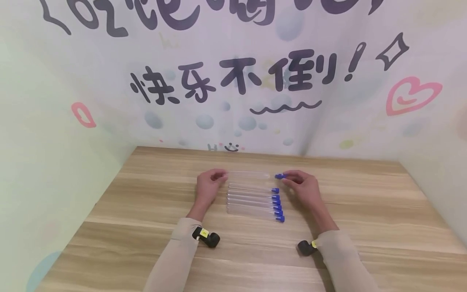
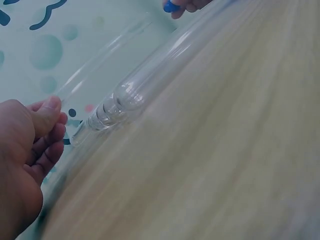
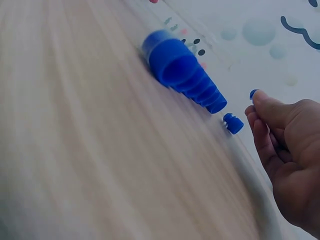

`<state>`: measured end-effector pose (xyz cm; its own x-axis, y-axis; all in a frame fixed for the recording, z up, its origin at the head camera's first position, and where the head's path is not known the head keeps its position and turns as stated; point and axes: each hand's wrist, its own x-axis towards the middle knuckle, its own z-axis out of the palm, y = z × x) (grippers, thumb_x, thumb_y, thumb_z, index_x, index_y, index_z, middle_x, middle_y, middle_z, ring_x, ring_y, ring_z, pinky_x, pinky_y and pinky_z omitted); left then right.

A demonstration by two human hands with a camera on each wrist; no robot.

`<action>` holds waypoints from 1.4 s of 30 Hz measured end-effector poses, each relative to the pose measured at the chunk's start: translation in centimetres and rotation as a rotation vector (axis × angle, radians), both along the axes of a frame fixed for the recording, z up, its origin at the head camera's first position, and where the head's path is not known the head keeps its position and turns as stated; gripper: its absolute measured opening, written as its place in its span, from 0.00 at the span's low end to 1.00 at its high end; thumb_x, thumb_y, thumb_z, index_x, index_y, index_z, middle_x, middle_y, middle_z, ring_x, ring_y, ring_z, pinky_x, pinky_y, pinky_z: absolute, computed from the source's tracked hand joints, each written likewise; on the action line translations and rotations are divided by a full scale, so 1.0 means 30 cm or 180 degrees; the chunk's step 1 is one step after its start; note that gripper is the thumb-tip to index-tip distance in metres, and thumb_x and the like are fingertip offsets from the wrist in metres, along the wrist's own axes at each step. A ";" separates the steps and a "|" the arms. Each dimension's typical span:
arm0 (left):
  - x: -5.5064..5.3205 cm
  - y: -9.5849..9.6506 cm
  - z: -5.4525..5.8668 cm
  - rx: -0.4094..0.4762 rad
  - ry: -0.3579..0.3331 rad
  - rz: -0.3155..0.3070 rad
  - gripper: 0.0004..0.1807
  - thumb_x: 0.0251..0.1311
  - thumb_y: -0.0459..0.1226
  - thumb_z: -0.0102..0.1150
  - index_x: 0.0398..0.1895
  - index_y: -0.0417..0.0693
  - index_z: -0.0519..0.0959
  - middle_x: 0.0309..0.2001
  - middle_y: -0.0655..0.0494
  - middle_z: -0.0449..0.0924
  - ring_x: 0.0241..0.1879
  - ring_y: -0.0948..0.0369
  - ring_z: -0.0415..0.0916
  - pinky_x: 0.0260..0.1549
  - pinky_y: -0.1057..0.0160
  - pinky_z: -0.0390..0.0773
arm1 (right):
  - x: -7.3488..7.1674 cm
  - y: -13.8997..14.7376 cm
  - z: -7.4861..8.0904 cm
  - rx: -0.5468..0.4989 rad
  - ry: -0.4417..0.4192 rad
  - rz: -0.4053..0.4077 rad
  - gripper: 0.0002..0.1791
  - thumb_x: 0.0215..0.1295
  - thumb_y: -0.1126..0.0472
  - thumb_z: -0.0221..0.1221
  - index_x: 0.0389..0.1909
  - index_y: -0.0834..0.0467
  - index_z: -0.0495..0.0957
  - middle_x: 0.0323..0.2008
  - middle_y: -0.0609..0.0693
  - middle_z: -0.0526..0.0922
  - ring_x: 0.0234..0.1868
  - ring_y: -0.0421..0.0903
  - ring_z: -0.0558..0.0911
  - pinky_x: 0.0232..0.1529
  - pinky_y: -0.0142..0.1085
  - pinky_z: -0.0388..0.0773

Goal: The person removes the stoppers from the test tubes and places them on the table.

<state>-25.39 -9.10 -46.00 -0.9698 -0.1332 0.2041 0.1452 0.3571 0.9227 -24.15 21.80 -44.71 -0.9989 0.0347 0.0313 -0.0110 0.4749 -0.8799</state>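
Note:
A clear test tube (image 1: pixel 249 174), without a cap on its right end, lies crosswise at the far side of the row. My left hand (image 1: pixel 208 188) pinches its left end between thumb and fingers; the left wrist view shows the tube (image 2: pixel 100 57) raised at a slant. In my right hand (image 1: pixel 305 190), thumb and fingertips pinch a small blue cap (image 1: pixel 279 176), a short gap from the tube's right end. The right wrist view shows the cap (image 3: pixel 253 94) mostly hidden by the fingers. Nearer to me lie several capped test tubes (image 1: pixel 251 200), side by side.
The tubes' blue caps (image 1: pixel 278 207) all point right, the farthest one (image 3: pixel 234 124) slightly apart from the others. Everything rests on a wood-grain table (image 1: pixel 248 251). Behind it hangs a white printed cloth (image 1: pixel 204 129). A small black camera (image 1: pixel 209 238) sits at the left wrist.

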 end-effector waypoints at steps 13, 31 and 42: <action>-0.002 0.006 -0.004 -0.0195 -0.0154 -0.0056 0.09 0.52 0.35 0.69 0.37 0.50 0.86 0.36 0.55 0.86 0.36 0.61 0.81 0.37 0.64 0.79 | -0.008 -0.014 -0.033 0.0509 0.0237 -0.0010 0.12 0.57 0.54 0.67 0.41 0.53 0.83 0.38 0.50 0.87 0.41 0.46 0.83 0.44 0.37 0.76; -0.010 0.022 -0.010 -0.0488 -0.0251 -0.0113 0.10 0.52 0.35 0.68 0.39 0.51 0.85 0.35 0.56 0.85 0.35 0.61 0.78 0.37 0.63 0.79 | -0.009 -0.029 -0.041 0.0789 0.0261 -0.0043 0.13 0.59 0.57 0.65 0.44 0.56 0.82 0.39 0.52 0.86 0.40 0.48 0.81 0.44 0.41 0.76; -0.009 0.035 -0.009 -0.0642 -0.0151 -0.0071 0.09 0.53 0.34 0.68 0.38 0.48 0.85 0.35 0.53 0.82 0.33 0.60 0.75 0.34 0.62 0.76 | -0.019 -0.017 -0.054 0.0736 0.0222 -0.0014 0.15 0.59 0.56 0.65 0.47 0.56 0.81 0.42 0.54 0.85 0.44 0.50 0.81 0.48 0.44 0.77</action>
<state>-25.67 -8.05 -46.26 -0.9813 -0.0728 0.1784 0.1130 0.5326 0.8388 -24.72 21.27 -46.32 -0.9939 0.0230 0.1078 -0.0654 0.6638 -0.7450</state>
